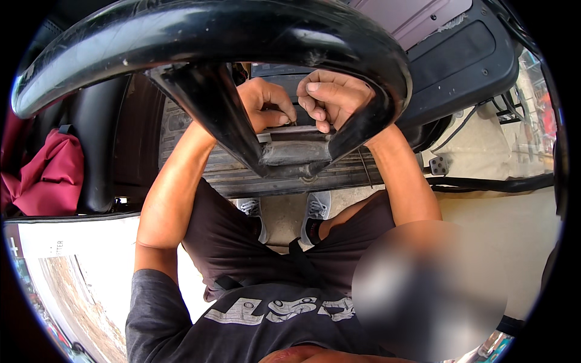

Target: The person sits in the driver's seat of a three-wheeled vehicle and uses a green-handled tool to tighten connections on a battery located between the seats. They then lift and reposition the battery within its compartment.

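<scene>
My left hand reaches past a glossy black tubular bar that arches across the upper part of the view. Its thumb and forefinger meet in a pinch above a dark ribbed floor panel. Whatever lies between those fingertips is too small to name. Just to the right, my right hand is curled, its thumb pressed to the bent fingers, and its grip hides any small object inside. The two hands are close together but apart. A bracket joining the bar's struts lies below them, and a strut partly covers the left wrist.
A black moulded panel and a mauve panel rise at the far right. Beneath them are a loose black cable and a small black pedal. Burgundy cloth hangs at the left beside a black padded piece.
</scene>
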Demonstrator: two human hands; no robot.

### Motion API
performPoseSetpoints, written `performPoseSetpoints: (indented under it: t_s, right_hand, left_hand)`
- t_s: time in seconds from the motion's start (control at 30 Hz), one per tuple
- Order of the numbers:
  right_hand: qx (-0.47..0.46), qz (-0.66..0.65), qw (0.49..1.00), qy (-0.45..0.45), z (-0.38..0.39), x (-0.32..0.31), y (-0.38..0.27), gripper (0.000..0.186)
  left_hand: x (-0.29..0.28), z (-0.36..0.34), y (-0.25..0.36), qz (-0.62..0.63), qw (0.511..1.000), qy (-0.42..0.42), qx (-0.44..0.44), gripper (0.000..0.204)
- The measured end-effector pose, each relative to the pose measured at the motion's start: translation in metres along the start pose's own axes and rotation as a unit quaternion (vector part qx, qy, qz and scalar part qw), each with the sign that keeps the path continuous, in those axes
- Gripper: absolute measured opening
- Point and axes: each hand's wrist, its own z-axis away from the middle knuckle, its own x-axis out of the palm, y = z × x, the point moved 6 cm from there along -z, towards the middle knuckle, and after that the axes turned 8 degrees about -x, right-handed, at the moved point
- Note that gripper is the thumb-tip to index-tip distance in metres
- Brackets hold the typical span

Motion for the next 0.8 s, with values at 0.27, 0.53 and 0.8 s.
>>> performPoseSetpoints:
  t_s: [0.27,0.53,0.8]
  right_hand:
    - [-0.002,0.002,1.000,0.014,0.0001,-0.0027,0.0008,0.021]
    - [0.000,-0.003,1.000,-0.003,-0.0013,-0.0011,0.0013,0.021]
    - [0.003,0.003,1.000,-0.012,-0.0012,-0.0023,0.0035,0.021]
  left_hand:
    - [0.0018,-0.0016,0.0041,-0.043,0.999,0.000,0.007,0.017]
    - [0.0033,-0.0005,0.0004,-0.060,0.998,0.015,-0.005,0.011]
    - [0.0027,0.0004,-0.0008,-0.048,0.998,0.017,0.029,0.011]
